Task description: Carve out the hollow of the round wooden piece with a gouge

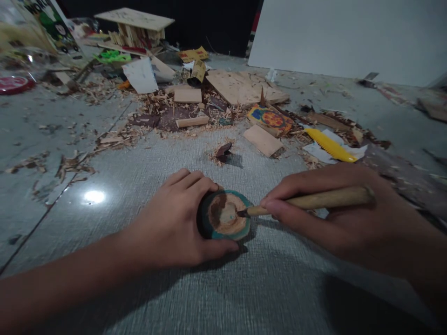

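Wide grey textured floor (pixel 272 288) under everything, and both hands are down on it, close to the camera. Far beyond the grip, a big white board (pixel 349 37) leans at the back, and nearer than that a flat plywood sheet (pixel 244 86) lies among heaps of shavings. Now the hands: the left hand (pixel 174 218) is wrapped round the left side of the round wooden piece (pixel 225 216), fingers over the top edge and thumb tucked along the near side, pinning it to the floor. The right hand (pixel 335 218) comes in from the right, clenched around the carving tool (pixel 321 199), whose pale wooden handle runs back across the knuckles. Its dark tip touches the hollowed, reddish-brown middle of the piece, inside the teal rim, right between the two hands. Beyond the right hand lies a yellow toothed tool (pixel 330 145); just left of it a small wood block (pixel 262 140). Straight ahead of the piece, near it, sits a dark curled chip (pixel 223 151) in a sprinkle of sawdust.
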The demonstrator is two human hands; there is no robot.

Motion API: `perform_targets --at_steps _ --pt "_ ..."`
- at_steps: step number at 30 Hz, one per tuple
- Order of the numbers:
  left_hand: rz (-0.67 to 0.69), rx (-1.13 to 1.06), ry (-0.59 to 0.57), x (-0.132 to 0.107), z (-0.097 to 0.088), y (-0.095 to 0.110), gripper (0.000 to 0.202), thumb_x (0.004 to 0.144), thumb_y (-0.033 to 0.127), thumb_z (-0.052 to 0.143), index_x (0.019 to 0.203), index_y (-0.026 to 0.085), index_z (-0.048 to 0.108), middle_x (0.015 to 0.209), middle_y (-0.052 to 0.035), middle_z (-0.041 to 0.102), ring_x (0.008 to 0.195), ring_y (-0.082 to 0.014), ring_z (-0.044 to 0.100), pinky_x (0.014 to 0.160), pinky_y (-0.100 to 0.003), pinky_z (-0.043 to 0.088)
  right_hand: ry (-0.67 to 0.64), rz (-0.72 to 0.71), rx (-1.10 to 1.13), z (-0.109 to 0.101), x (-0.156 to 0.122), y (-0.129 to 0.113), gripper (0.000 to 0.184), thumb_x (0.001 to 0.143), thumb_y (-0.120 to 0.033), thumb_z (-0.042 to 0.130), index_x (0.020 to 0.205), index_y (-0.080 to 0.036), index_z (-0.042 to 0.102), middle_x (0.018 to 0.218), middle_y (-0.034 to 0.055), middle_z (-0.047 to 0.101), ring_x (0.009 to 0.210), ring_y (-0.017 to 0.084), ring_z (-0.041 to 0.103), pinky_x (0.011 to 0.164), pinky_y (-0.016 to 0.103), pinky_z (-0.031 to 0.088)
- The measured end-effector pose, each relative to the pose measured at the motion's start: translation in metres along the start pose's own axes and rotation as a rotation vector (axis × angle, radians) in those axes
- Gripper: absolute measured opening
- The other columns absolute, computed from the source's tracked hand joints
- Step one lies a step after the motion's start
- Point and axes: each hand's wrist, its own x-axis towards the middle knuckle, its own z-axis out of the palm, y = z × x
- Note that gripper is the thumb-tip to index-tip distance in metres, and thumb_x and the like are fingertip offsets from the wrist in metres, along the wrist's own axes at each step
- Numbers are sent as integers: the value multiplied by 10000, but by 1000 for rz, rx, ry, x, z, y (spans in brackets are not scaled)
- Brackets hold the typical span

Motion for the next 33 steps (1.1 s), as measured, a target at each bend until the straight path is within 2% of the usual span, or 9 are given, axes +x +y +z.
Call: perform_targets --at_steps 7,11,14,18,23,33 --pt "-23 -3 -23 1 0 1 574 621 632 781 965 199 629 913 -45 653 857 -264 565 796 -435 432 -16 4 -62 -2 0 0 183 865 -280 635 719 -235 737 554 -27 668 433 113 567 345 229 342" --pt "-33 -8 -28 1 -1 2 569 613 620 785 973 207 631 905 -38 654 856 -266 572 788 -432 433 -9 -27 -95 -1 0 -1 171 855 -249 635 710 -237 724 547 -37 655 420 102 552 363 229 348" --pt "-35 1 -24 1 -1 2 561 607 614 781 964 208 630 896 -40 652 847 -268 570 783 -435 435 26 -53 -125 -3 0 -2 172 847 -225 632 695 -233 713 552 -38 655 423 94 547 379 230 345" --pt "-38 -1 -20 1 -1 2 548 611 608 776 961 211 634 902 -44 654 855 -275 571 783 -441 440 80 -14 -97 -4 -1 -1 179 858 -256 643 693 -244 711 516 -47 626 393 86 498 367 232 315" --pt "-38 11 -18 1 -1 2 547 610 611 773 961 216 633 896 -44 651 847 -276 575 786 -445 444 32 18 -51 1 -2 -1 176 859 -248 644 700 -241 719 579 -31 679 458 106 563 395 227 362" --pt "-41 4 -27 2 -1 2 553 621 625 761 962 212 622 929 -56 660 871 -273 569 807 -455 454 -34 35 -50 -1 -1 -5 212 885 -312 655 702 -229 724 562 -13 655 458 118 541 389 237 359"
